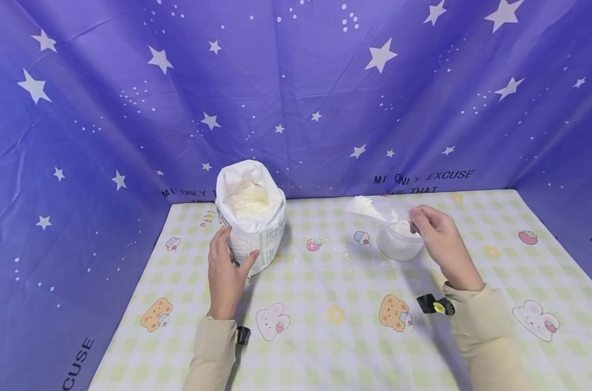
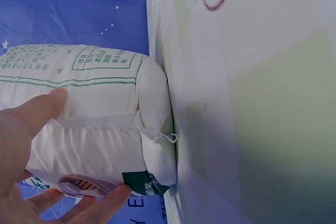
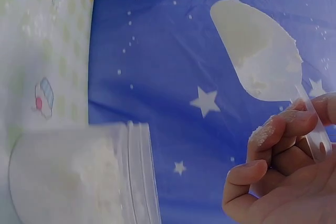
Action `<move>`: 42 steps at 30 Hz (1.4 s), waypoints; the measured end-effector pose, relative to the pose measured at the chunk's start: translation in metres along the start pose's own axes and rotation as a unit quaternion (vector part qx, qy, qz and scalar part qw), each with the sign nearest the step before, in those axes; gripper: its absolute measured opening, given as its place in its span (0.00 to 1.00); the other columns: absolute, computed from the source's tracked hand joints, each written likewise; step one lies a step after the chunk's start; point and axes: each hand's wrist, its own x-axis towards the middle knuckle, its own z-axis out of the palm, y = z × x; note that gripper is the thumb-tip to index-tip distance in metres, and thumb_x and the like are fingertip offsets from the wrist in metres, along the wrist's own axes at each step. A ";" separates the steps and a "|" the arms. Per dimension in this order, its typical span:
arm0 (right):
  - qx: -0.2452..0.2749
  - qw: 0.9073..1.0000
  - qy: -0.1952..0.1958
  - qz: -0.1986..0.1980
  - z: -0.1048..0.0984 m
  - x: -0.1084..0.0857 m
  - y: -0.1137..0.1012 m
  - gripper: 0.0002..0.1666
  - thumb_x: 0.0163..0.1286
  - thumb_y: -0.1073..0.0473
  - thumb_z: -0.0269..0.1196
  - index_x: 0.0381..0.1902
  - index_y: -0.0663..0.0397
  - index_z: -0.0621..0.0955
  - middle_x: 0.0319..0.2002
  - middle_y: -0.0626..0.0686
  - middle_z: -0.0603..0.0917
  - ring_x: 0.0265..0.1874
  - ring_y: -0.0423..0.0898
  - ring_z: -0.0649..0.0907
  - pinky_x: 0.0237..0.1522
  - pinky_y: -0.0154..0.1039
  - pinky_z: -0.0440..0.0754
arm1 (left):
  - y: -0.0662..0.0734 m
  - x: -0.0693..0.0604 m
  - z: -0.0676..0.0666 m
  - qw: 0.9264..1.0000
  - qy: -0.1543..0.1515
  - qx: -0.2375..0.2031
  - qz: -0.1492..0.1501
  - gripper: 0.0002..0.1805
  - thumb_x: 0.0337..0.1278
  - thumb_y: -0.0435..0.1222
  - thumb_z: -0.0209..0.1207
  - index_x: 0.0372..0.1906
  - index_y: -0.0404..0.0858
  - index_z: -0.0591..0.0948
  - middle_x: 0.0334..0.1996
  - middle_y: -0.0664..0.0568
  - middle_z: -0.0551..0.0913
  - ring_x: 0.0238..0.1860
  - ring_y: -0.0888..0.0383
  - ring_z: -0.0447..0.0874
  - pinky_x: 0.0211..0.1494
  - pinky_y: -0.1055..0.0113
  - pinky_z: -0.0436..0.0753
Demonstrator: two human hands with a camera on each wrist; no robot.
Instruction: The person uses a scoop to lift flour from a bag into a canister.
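In the head view an open white flour bag (image 1: 263, 244) with green print stands upright, pale powder (image 1: 249, 201) showing in its mouth. My left hand (image 1: 228, 277) holds its near side; the left wrist view shows the thumb on one face of the bag (image 2: 94, 95) and the fingers along another. On the right, my right hand (image 1: 444, 247) grips the handle of a clear plastic scoop (image 3: 257, 51) with some powder in it. Below the scoop and hand stands a clear tub (image 1: 398, 248) with white powder inside. Powder clings to a right fingertip (image 3: 262, 132).
Bag and tub stand on a checked tablecloth (image 1: 320, 293) with cartoon prints. A few powder specks lie on the cloth between them. A blue curtain with stars (image 1: 300, 98) hangs behind the table and at both sides. Each wrist carries a small black device.
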 end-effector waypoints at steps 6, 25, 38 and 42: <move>-0.013 1.000 0.013 0.006 -0.016 -0.004 0.008 0.21 0.80 0.53 0.49 0.33 0.65 0.73 0.28 0.46 0.72 0.32 0.42 0.72 0.36 0.30 0.73 | -0.001 0.000 0.001 1.000 0.002 0.001 0.001 0.45 0.50 0.43 0.74 0.71 0.40 0.65 0.70 0.43 0.64 0.65 0.41 0.69 0.53 0.52 0.83; -0.144 0.986 0.055 0.059 -0.066 -0.014 0.028 0.19 0.77 0.44 0.53 0.31 0.51 0.76 0.19 0.40 0.70 0.17 0.41 0.65 0.20 0.41 0.62 | -0.001 0.000 0.001 1.000 0.005 -0.002 0.008 0.44 0.49 0.43 0.74 0.71 0.39 0.65 0.70 0.42 0.65 0.65 0.41 0.70 0.51 0.53 0.85; -0.274 0.960 0.053 -0.010 -0.074 -0.009 0.022 0.18 0.76 0.49 0.55 0.31 0.55 0.78 0.15 0.46 0.67 0.15 0.39 0.63 0.23 0.35 0.60 | -0.001 0.000 0.000 1.000 0.006 -0.002 0.011 0.45 0.49 0.43 0.74 0.71 0.39 0.65 0.70 0.42 0.65 0.64 0.41 0.70 0.50 0.53 0.85; -0.288 0.956 0.054 -0.025 -0.073 -0.006 0.019 0.17 0.75 0.50 0.56 0.29 0.55 0.79 0.18 0.49 0.72 0.16 0.39 0.66 0.24 0.32 0.61 | -0.001 0.000 0.000 1.000 0.003 -0.002 0.008 0.45 0.50 0.43 0.74 0.71 0.40 0.65 0.70 0.43 0.65 0.64 0.41 0.70 0.50 0.53 0.84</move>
